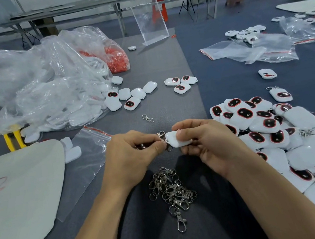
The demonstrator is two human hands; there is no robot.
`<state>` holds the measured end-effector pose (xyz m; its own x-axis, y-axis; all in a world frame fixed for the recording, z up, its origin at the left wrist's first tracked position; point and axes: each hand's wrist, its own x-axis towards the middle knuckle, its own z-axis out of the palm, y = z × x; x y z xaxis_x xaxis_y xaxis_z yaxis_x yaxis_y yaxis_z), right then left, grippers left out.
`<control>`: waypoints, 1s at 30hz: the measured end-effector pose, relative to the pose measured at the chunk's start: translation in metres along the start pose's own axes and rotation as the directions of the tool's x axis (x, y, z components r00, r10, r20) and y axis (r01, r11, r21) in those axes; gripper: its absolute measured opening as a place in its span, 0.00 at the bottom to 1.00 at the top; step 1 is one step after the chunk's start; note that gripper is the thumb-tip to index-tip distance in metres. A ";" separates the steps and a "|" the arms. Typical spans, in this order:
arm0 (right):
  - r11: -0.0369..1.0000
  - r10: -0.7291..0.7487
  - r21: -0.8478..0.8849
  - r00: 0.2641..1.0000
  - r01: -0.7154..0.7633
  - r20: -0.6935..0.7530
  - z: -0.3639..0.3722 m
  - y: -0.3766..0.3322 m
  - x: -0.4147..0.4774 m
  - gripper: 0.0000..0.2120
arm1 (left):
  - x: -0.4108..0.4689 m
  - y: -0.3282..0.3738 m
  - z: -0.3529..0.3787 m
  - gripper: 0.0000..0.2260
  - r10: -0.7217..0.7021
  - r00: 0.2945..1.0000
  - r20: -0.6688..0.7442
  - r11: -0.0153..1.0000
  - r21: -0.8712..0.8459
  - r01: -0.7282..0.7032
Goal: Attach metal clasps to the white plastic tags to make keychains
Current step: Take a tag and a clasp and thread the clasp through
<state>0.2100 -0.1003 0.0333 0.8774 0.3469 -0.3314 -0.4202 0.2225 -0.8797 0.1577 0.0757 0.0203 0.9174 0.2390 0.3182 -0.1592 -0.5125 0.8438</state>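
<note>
White plastic tag (177,140) sits in your right hand (203,141), thumb pressed on its top face and fingers curled underneath, held just above the desk (163,60) straight in front of you. Your left hand (131,154) pinches a metal clasp (162,137) between thumb and fingertips and holds it against the tag's left corner, so the two touch; you cannot tell from this angle whether the ring has passed through the tag's loop. Directly below your hands, between your forearms, lies a tangled pile of clasps (172,191) on the dark mat. One loose clasp (147,118) lies alone just beyond your hands. To your right a big heap of tags (278,133) spreads over the desk, many showing a black oval with a red rim, some with clasps on them. Farther out, a small cluster of tags (130,97) spills from the mouth of a large clear bag (44,85) on your left, which is full of white tags. An empty zip bag (83,166) lies flat beside your left wrist, next to a pale sheet (20,199) with red marks.
</note>
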 end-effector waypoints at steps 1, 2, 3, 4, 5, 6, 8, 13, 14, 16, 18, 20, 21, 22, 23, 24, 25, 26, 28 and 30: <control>1.000 -0.020 -0.017 1.000 0.020 -0.006 0.000 0.000 0.000 0.09 | -0.001 0.001 0.000 0.06 0.021 1.000 0.018 0.999 0.037 -0.022; 0.998 -0.046 -0.040 0.999 0.046 -0.012 0.000 0.001 0.000 0.10 | -0.001 0.002 0.000 0.06 0.055 0.998 0.042 0.995 0.084 -0.058; 0.995 -0.077 -0.069 0.997 0.076 -0.016 0.000 0.001 -0.001 0.11 | -0.002 0.003 0.000 0.06 0.092 0.994 0.067 0.986 0.131 -0.100; 0.990 -0.107 -0.098 0.994 0.105 -0.016 0.001 0.002 -0.001 0.12 | -0.003 0.003 0.000 0.07 0.121 0.989 0.087 0.977 0.164 -0.134; 0.984 -0.131 -0.123 0.991 0.128 -0.014 0.002 0.003 -0.001 0.13 | -0.003 0.003 0.000 0.07 0.135 0.986 0.100 0.971 0.185 -0.152; 0.980 -0.149 -0.137 0.989 0.147 -0.011 0.003 0.004 -0.002 0.13 | -0.003 0.003 0.000 0.06 0.144 0.984 0.109 0.966 0.200 -0.163; 0.973 -0.181 -0.150 0.984 0.178 -0.007 0.007 0.006 -0.003 0.13 | -0.004 0.001 0.000 0.04 0.167 0.979 0.120 0.947 0.257 -0.193; 0.963 -0.229 -0.164 0.971 0.216 -0.065 0.016 0.012 -0.004 0.12 | -0.008 0.002 0.000 0.07 0.189 0.976 0.111 0.886 0.409 -0.218; 0.972 -0.210 -0.122 0.974 0.199 -0.081 0.017 0.012 -0.004 0.11 | -0.008 0.002 0.000 0.07 0.187 0.980 0.068 0.891 0.409 -0.199; 0.989 -0.145 -0.010 0.985 0.145 -0.092 0.015 0.010 -0.003 0.09 | -0.007 0.002 0.002 0.02 0.110 0.992 -0.065 0.960 0.266 -0.088; 0.991 -0.087 0.094 0.994 0.093 -0.069 0.012 0.007 -0.002 0.08 | -0.004 0.003 0.005 0.08 -0.051 0.995 -0.091 0.998 -0.041 0.048; 0.987 -0.058 0.144 0.997 0.065 -0.055 0.012 0.006 -0.002 0.07 | -0.002 0.005 0.007 0.09 -0.163 0.987 -0.015 0.942 -0.299 0.151; 0.986 -0.052 0.156 0.997 0.059 -0.052 0.012 0.006 -0.003 0.08 | -0.002 0.006 0.008 0.06 -0.193 0.981 0.017 0.909 -0.372 0.185; 0.984 -0.050 0.167 0.998 0.057 -0.049 0.013 0.007 -0.003 0.08 | -0.002 0.007 0.009 0.04 -0.219 0.975 0.044 0.877 -0.429 0.216; 0.982 -0.052 0.180 0.997 0.060 -0.048 0.013 0.007 -0.003 0.08 | -0.002 0.009 0.010 0.05 -0.236 0.970 0.056 0.855 -0.463 0.234; 0.978 -0.060 0.196 0.997 0.068 -0.050 0.013 0.007 -0.003 0.08 | -0.003 0.010 0.011 0.08 -0.249 0.966 0.065 0.839 -0.484 0.249; 0.974 -0.070 0.210 0.996 0.080 -0.054 0.013 0.006 -0.004 0.08 | -0.003 0.010 0.012 0.09 -0.261 0.963 0.069 0.836 -0.483 0.261; 0.971 -0.082 0.221 0.995 0.093 -0.059 0.013 0.005 -0.004 0.08 | -0.003 0.011 0.014 0.08 -0.268 0.961 0.072 0.834 -0.482 0.268; 0.969 -0.102 0.219 0.992 0.114 -0.068 0.013 0.004 -0.005 0.09 | -0.004 0.013 0.016 0.01 -0.235 0.969 0.076 0.854 -0.459 0.243; 0.971 -0.115 0.202 0.991 0.128 -0.073 0.012 0.003 -0.006 0.09 | -0.005 0.013 0.017 0.07 -0.171 0.984 0.039 0.901 -0.397 0.172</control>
<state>0.2007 -0.0906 0.0364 0.9346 0.2513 -0.2518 -0.3425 0.4445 -0.8277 0.1572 0.0537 0.0228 0.9445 0.2911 0.1520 -0.1301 -0.0934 0.9871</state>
